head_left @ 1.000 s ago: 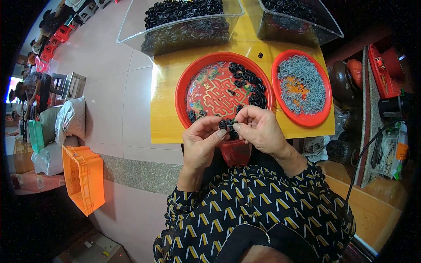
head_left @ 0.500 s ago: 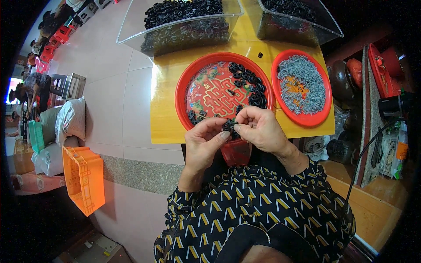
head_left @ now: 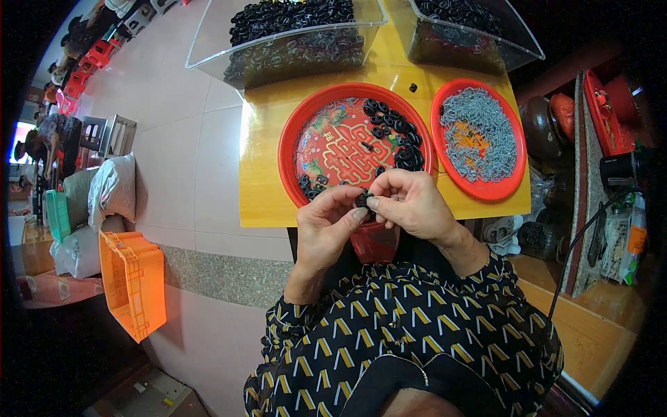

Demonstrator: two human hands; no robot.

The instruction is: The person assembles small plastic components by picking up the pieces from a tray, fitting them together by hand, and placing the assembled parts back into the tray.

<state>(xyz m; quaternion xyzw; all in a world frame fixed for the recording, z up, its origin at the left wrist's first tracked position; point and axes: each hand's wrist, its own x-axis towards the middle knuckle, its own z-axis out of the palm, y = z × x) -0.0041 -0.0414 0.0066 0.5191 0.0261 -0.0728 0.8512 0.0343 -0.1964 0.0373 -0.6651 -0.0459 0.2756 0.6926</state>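
Note:
My left hand (head_left: pixel 324 221) pinches a small black ring-shaped plastic part (head_left: pixel 363 200) between thumb and fingers. From the other side my right hand (head_left: pixel 410 203) closes its thumb and forefinger on the same part; whether it also holds a screw is hidden. Both hands are over the near rim of a round red tray (head_left: pixel 286 146) with a gold pattern. Loose black parts (head_left: pixel 406 142) lie along the tray's right side, with a few more at its lower left. To the right, a smaller red tray (head_left: pixel 436 132) holds many grey screws (head_left: pixel 479 115).
Two clear plastic bins (head_left: pixel 295 59) (head_left: pixel 458 52) full of black parts stand at the table's far side. One black piece (head_left: pixel 413 87) lies on the yellow tabletop (head_left: pixel 260 187). An orange crate (head_left: pixel 132 285) and sacks (head_left: pixel 112 189) are on the floor at left. A black cable (head_left: pixel 573 250) hangs at right.
My fingers have shifted slightly around the black part, and it has turned between them. My right hand has moved a little to the left. The trays and bins have stayed put.

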